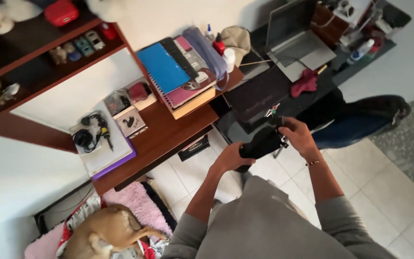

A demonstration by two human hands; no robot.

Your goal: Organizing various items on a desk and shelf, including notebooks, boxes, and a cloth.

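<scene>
My left hand point(229, 158) wraps around the near end of a black device point(262, 142), fingers curled under it, and my right hand point(297, 135) grips its far end from above, fingers closed over the top. The device runs slantwise between the two hands, held in the air above the tiled floor point(384, 192), clear of any surface. A small clip-like piece with a red and green tip point(272, 111) sticks up just past my right fingers. A thin bracelet point(314, 162) sits on my right wrist, and my grey sleeves point(264, 225) fill the bottom of the view.

Just beyond the hands lies the dark desk point(259, 96), its near edge close to the device. On it rest a red cloth point(305, 82) and, further back, an open grey laptop point(295, 41). A dark blue seat point(360, 122) stands to the right of my right hand.

To the left, the brown wooden desk point(168, 134) carries a stack of notebooks with a blue cover on top point(164, 67) near its far corner, small boxes point(130, 120) in the middle, and a white pad with black headphones point(92, 136) at its left end. On the floor by its near left corner a tan dog point(106, 232) lies on a pink rug point(137, 201).
</scene>
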